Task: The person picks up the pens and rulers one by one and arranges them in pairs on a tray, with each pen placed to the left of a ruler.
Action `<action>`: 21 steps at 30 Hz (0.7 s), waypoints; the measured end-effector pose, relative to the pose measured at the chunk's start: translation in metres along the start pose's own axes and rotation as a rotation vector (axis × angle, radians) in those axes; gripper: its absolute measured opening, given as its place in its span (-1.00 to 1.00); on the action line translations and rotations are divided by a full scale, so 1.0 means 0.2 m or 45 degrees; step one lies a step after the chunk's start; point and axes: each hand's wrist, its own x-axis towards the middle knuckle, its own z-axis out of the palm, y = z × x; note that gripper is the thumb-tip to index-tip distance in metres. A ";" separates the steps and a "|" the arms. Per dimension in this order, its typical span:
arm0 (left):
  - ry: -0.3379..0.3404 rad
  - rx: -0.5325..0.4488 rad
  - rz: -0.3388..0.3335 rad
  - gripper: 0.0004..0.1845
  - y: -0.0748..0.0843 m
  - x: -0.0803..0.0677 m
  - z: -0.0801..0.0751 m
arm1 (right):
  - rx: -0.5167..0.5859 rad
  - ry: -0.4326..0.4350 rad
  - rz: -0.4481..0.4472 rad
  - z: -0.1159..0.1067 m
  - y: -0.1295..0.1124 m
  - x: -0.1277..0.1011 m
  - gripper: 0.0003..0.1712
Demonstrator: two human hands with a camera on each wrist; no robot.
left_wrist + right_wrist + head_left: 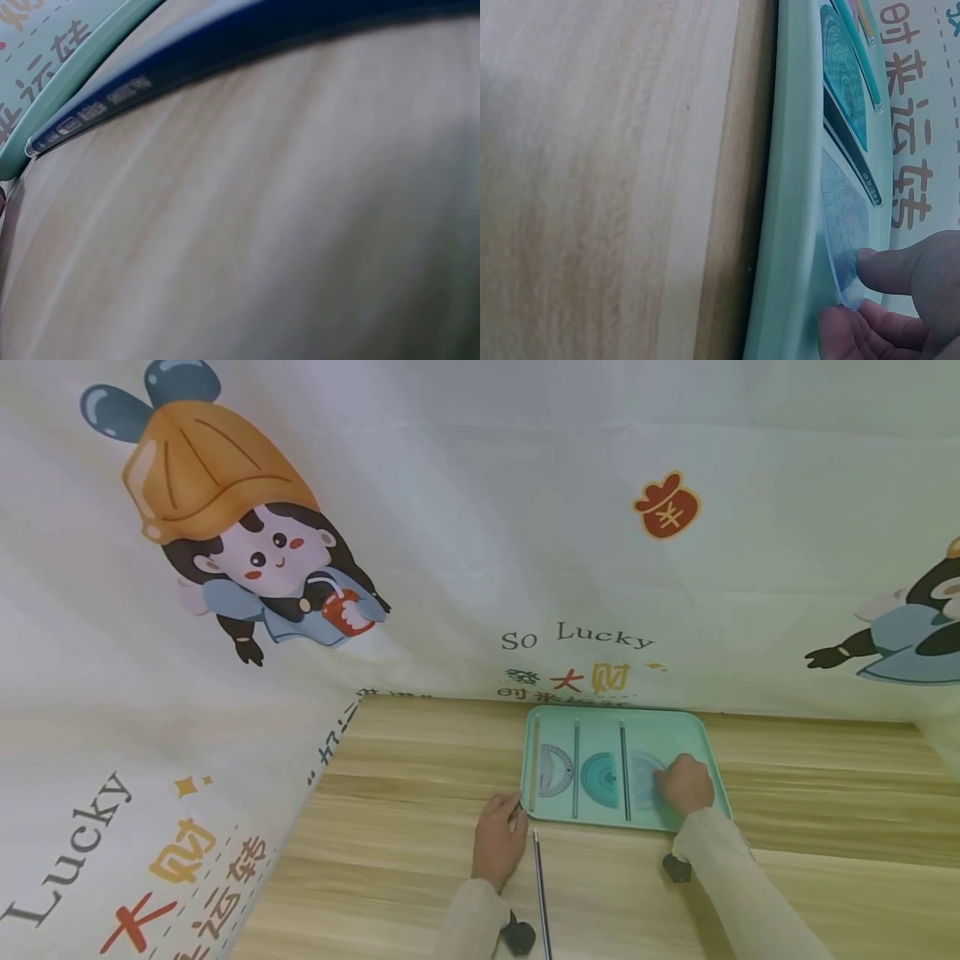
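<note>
My right hand [686, 785] is over the right part of a mint-green tray [711, 739]. Thumb and fingers pinch the edge of a clear pale-blue protractor [844, 217], its near end slightly off the tray floor. My left hand [498, 842] is at the tray's near left corner, thumb and forefinger on the rim. Left of the held protractor lie a black pencil [625, 768], a teal protractor [600, 779], a teal pencil [576, 768], a clear protractor [555, 771] and a yellow pencil [535, 764]. The left wrist view barely shows a fingertip.
A dark blue pencil [542, 893] lies on the wooden table [405, 777] beside my left hand, its end close to the tray. Behind the table hangs a white printed cloth [465, 527], meeting the tray's far edge; more cloth stands along the left side.
</note>
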 end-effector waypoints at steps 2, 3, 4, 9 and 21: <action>0.001 -0.003 0.000 -0.64 0.00 0.00 0.00 | 0.001 -0.001 -0.004 0.00 0.00 0.00 -0.60; 0.002 -0.004 0.001 -0.64 0.00 0.00 0.00 | 0.002 -0.003 -0.004 0.00 0.00 0.00 -0.61; 0.003 -0.004 0.004 -0.64 0.00 0.00 0.00 | 0.005 -0.006 -0.007 0.00 0.00 0.00 -0.60; 0.002 -0.002 0.006 -0.64 0.00 0.00 0.00 | 0.005 -0.017 0.002 0.00 0.00 0.00 -0.62; 0.004 0.011 0.006 -0.65 0.00 0.00 0.00 | 0.014 0.006 -0.021 0.01 0.01 0.00 -0.57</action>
